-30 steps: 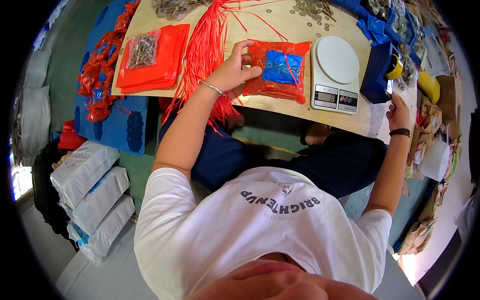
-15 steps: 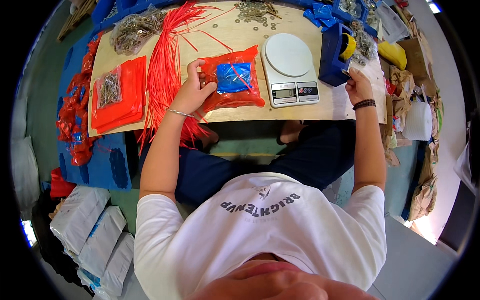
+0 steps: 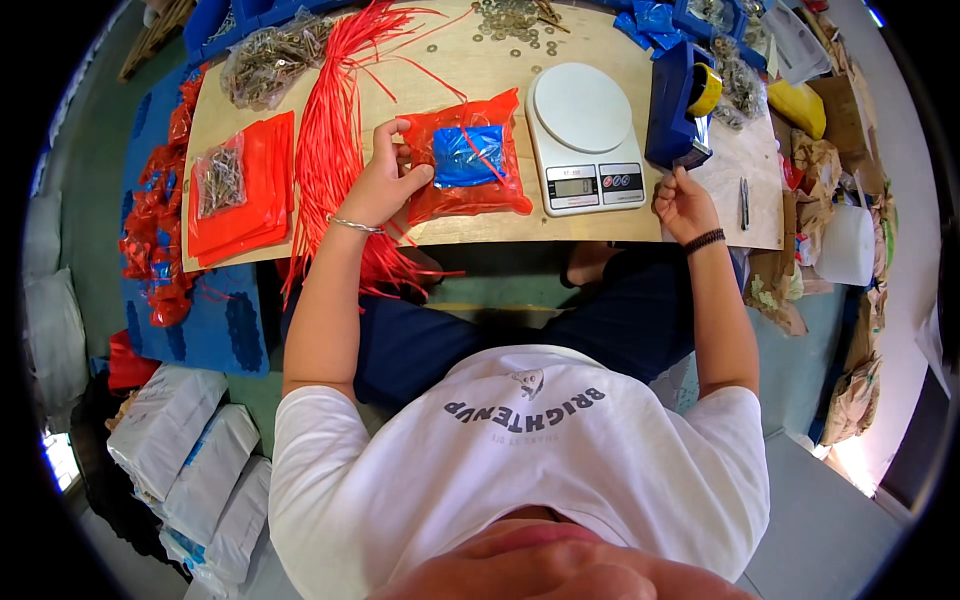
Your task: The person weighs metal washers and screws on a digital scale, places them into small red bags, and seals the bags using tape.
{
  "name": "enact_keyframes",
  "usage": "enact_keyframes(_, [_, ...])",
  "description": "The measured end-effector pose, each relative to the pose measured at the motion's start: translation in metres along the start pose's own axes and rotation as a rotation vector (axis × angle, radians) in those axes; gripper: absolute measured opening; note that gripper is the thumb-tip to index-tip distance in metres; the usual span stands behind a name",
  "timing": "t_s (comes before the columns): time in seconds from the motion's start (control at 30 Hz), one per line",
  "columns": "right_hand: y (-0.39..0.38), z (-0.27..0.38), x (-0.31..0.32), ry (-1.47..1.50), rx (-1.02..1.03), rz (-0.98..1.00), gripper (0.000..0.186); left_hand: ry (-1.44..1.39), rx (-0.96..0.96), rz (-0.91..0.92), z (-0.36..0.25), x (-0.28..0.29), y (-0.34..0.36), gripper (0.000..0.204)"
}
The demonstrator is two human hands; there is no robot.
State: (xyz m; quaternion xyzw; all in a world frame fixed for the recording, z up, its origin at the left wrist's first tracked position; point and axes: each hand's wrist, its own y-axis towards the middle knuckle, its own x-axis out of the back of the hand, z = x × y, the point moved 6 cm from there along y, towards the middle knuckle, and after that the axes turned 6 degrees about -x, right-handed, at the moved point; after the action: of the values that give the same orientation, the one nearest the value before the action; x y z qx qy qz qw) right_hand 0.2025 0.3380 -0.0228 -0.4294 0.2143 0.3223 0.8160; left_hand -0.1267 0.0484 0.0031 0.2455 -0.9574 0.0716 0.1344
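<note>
My left hand (image 3: pixel 388 185) holds the left edge of a red plastic bag (image 3: pixel 425 200), its thumb on top and fingers curled at the rim. On the bag lies a shiny blue packet (image 3: pixel 468 157), with a thin red strand across it. My right hand (image 3: pixel 686 205) is closed, thumb and forefinger pinched at the front lip of a blue tape dispenser (image 3: pixel 672 110). Whatever sits between those fingertips is too small to make out. A yellow tape roll (image 3: pixel 705 90) sits in the dispenser. Between the two hands stands a white kitchen scale (image 3: pixel 583 108).
Left of the bag hangs a bundle of red strands (image 3: pixel 328 150) over the table edge. Flat red bags (image 3: pixel 240 225) carry a clear bag of screws (image 3: pixel 220 180). Loose washers (image 3: pixel 510 25) lie at the back. A pen (image 3: pixel 744 203) lies near the right edge.
My right hand has moved left and a little nearer to me, from the dispenser's right side to its front lip. The left hand stays on the red bag.
</note>
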Motion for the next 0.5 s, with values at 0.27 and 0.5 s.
enact_keyframes(0.27, [-0.004, -0.006, -0.009, 0.263, -0.18, 0.142, 0.016, 0.283, -0.236, -0.222, -0.037, 0.019, -0.003, 0.065])
enact_keyframes(0.5, [-0.026, -0.056, -0.128, 0.162, -0.227, 0.366, 0.019, 0.205, -0.442, -0.109, -0.088, -0.024, 0.006, 0.062])
